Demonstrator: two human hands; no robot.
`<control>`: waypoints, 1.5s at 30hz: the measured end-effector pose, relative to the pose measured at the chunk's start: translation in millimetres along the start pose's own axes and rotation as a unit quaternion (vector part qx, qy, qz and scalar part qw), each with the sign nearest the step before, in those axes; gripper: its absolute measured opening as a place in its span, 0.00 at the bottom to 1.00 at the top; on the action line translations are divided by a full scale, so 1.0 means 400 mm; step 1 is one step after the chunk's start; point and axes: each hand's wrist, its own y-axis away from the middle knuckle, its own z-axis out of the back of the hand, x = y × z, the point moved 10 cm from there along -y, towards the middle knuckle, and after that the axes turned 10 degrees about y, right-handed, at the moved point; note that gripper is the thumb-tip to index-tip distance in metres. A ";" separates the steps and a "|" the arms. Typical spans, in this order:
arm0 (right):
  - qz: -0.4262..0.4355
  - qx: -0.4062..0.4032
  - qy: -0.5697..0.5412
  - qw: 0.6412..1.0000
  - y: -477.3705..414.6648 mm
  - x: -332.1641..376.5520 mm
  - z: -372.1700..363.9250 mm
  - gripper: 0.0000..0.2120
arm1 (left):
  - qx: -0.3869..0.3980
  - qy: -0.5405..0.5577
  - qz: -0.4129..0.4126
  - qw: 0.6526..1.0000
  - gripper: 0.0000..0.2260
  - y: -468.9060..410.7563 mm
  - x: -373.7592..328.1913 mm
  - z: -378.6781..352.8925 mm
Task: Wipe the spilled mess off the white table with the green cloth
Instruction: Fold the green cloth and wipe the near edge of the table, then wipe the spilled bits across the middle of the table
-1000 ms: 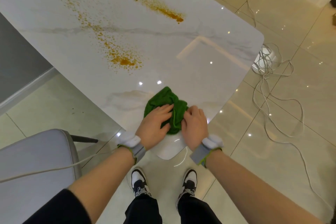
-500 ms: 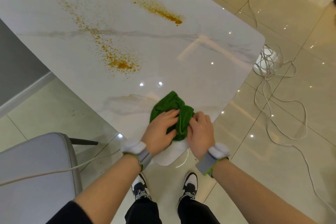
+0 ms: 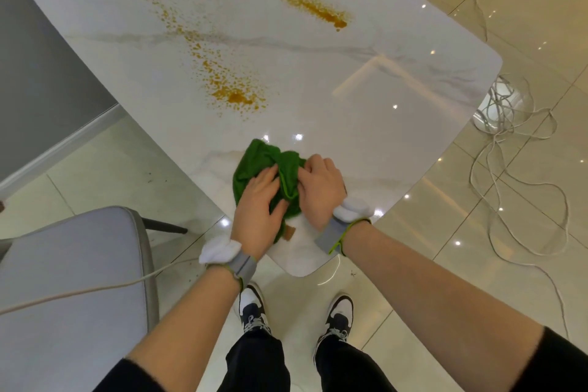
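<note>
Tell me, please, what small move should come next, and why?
Probably slide the green cloth forward onto the nearest orange spill: the left hand and right hand hold it bunched at the table corner, and the spill lies beyond, unwiped.

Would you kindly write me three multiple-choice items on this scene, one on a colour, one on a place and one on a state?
1. The spilled mess on the white table is: A blue; B orange; C black.
2. The green cloth lies: A at the table's near corner, apart from the mess; B on the mess; C off the table.
3. The cloth is: A untouched; B held by one hand; C held by the left hand and right hand together.
Key: B, the specks are orange; A, bare tabletop separates cloth and mess; C, both hands grip its folds.
</note>
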 end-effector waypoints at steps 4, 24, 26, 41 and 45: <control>0.087 0.035 -0.041 0.995 0.101 0.074 -0.011 0.05 | -0.029 -0.034 0.050 0.998 0.25 0.167 0.017 0.002; 0.222 0.218 -0.088 0.946 0.087 -0.033 0.008 0.09 | -0.024 -0.096 -0.010 0.995 0.08 0.202 -0.085 -0.098; 0.216 0.232 -0.088 0.944 0.091 -0.086 0.028 0.09 | -0.005 -0.093 -0.033 0.995 0.09 0.206 -0.118 -0.158; 0.076 0.137 -0.089 0.984 0.065 -0.123 0.043 0.10 | 0.094 -0.081 -0.188 0.974 0.10 0.118 -0.118 -0.168; 0.092 0.148 -0.106 0.979 0.079 -0.052 0.018 0.12 | 0.134 -0.092 -0.200 0.966 0.13 0.127 -0.060 -0.083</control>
